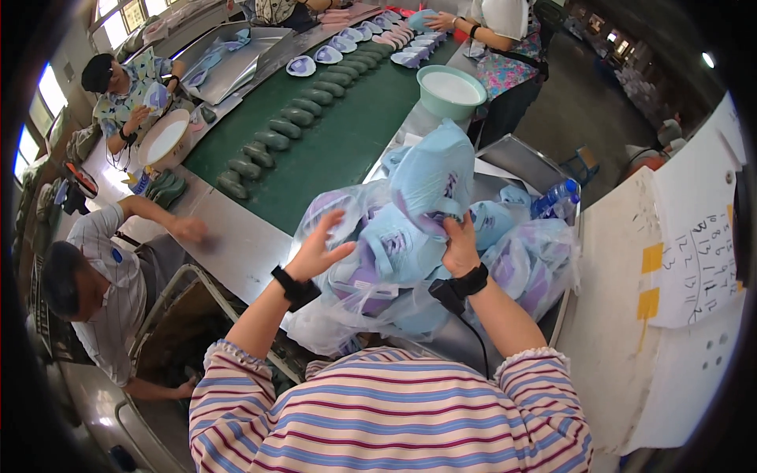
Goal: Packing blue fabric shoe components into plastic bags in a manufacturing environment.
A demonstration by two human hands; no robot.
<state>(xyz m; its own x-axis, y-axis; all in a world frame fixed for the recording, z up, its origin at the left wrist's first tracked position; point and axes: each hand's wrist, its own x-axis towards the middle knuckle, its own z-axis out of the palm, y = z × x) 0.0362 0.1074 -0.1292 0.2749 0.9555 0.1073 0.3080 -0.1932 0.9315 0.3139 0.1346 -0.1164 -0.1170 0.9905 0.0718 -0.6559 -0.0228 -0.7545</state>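
Left hand (315, 252) spread and holding nothing beside a clear plastic bag (327, 327), right hand (460, 246) pinching a light blue shoe upper (434, 169) – raised above piled blue-and-purple uppers (394, 243) – handwritten figures on a white sheet (678, 213) at right, dark lasts (296, 117) lining a green belt (367, 126) beyond.

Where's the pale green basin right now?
In the head view, the basin sits top right of centre, beside the green belt, beyond the blue upper in the right hand.

Passage open over belt (355, 130), right of the dark forms (297, 117); bags (359, 290) obstruct its near right corner, basin (441, 107) stands beyond.
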